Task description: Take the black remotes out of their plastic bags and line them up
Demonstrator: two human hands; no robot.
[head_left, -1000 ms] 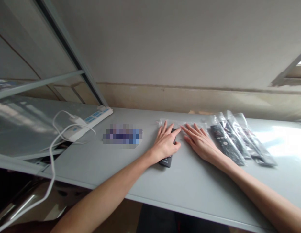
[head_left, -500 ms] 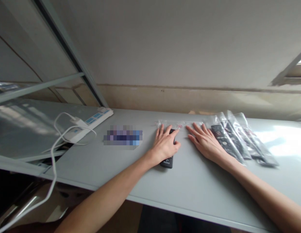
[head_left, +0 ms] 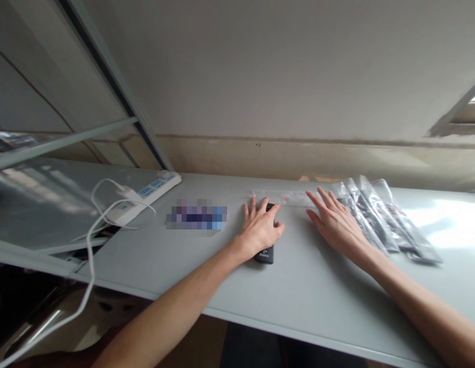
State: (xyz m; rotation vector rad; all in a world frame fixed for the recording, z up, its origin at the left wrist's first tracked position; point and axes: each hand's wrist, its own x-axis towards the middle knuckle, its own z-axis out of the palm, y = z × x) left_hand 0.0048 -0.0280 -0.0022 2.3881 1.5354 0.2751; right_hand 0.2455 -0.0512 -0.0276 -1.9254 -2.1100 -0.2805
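Observation:
Under my left hand (head_left: 259, 225) lies a black remote control (head_left: 265, 256), its lower end and part of its top edge showing. The fingers of that hand are spread over it. Just behind the fingertips a clear plastic bag (head_left: 299, 198) with a small red mark stretches flat along the desk. My right hand (head_left: 335, 220) hovers or rests with fingers apart near the right end of this bag; contact is hard to judge. Beside it, to the right, several remotes in clear plastic bags (head_left: 388, 222) lie in a slanted, overlapping row, the nearest partly hidden by the hand.
A white power strip (head_left: 145, 197) with a plugged-in white cable (head_left: 90, 255) lies at the left of the grey desk (head_left: 222, 276). Between it and my left hand is a blurred-out blue and purple item (head_left: 197, 217). A wall stands behind, a metal frame at left.
My right hand has shifted a little to the right, toward the bagged remotes, and covers more of the nearest one. My left hand stays on the remote control.

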